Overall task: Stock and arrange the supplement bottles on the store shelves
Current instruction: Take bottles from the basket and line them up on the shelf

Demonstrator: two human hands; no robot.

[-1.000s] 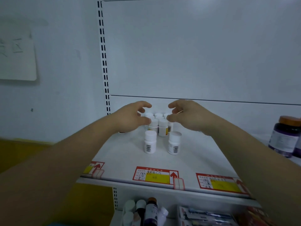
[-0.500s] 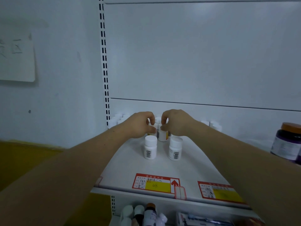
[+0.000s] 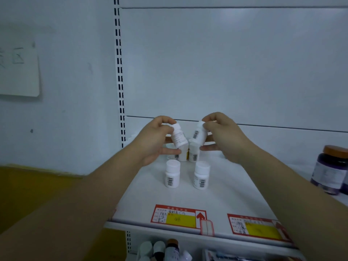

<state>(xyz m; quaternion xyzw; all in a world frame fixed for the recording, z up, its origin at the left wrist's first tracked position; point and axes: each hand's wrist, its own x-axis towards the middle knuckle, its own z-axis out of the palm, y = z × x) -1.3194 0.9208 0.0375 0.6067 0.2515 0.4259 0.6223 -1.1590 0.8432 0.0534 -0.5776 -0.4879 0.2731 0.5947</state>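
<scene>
The left hand (image 3: pixel 154 142) is clamped on the left bottle (image 3: pixel 178 137), fingers curled over its cap and thumb under its base. The right hand (image 3: pixel 224 140) is clamped on the right bottle (image 3: pixel 199 133) in the same way. Both white bottles are held tilted above the shelf (image 3: pixel 226 194), bases close together between the two grips and caps leaning apart. Directly below the grips the rear pair (image 3: pixel 194 154) stands upright, side by side. Nearer the person than the grips, the front pair (image 3: pixel 172 176) stands upright, the two apart. Well right of the right grip stands a purple jar (image 3: pixel 331 170). A red price tag (image 3: pixel 177 216) lies at the shelf's front edge.
</scene>
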